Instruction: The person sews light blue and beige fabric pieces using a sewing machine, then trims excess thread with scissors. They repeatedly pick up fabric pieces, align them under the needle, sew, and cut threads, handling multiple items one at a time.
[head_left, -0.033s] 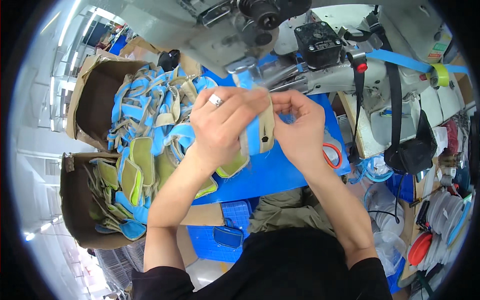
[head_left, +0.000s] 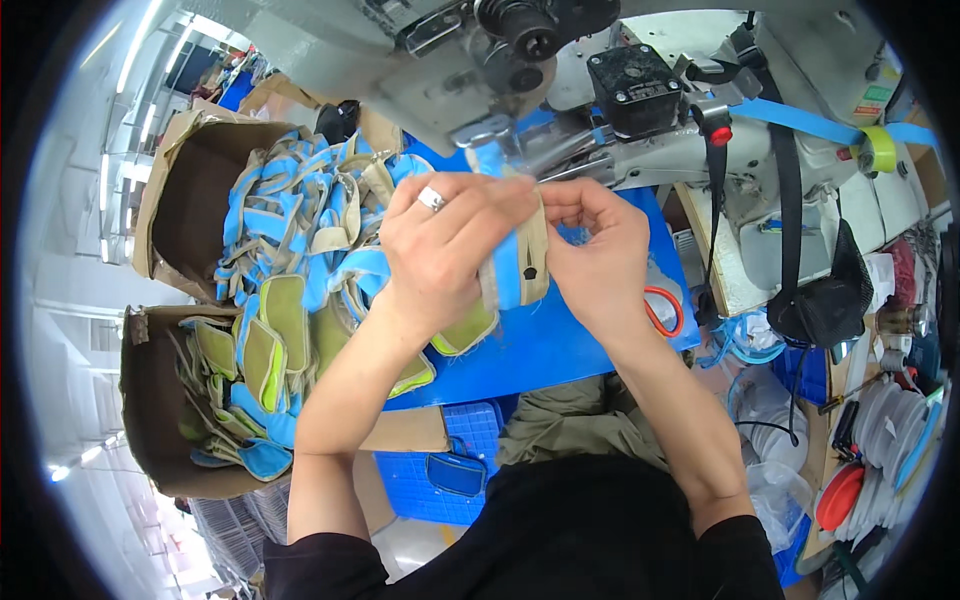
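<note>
A blue fabric piece [head_left: 508, 272] with a beige edge strip lies under the head of a sewing machine [head_left: 490, 130]. On the strip's near end is a small black tab. My left hand [head_left: 445, 235], with a ring on one finger, presses its closed fingers onto the piece from the left. At the strip's right side my right hand [head_left: 600, 245] pinches the beige edge between thumb and fingers. The fingertips partly hide the piece's far end, and the machine head hides the needle area.
Left stands a heap of blue and beige fabric pieces [head_left: 290, 215] by two cardboard boxes; the nearer box [head_left: 155, 420] holds green and blue pieces. Red-handled scissors [head_left: 665, 312] lie on the blue tabletop [head_left: 540, 350] at right. Blue tape [head_left: 800, 118] and black straps hang by the machine.
</note>
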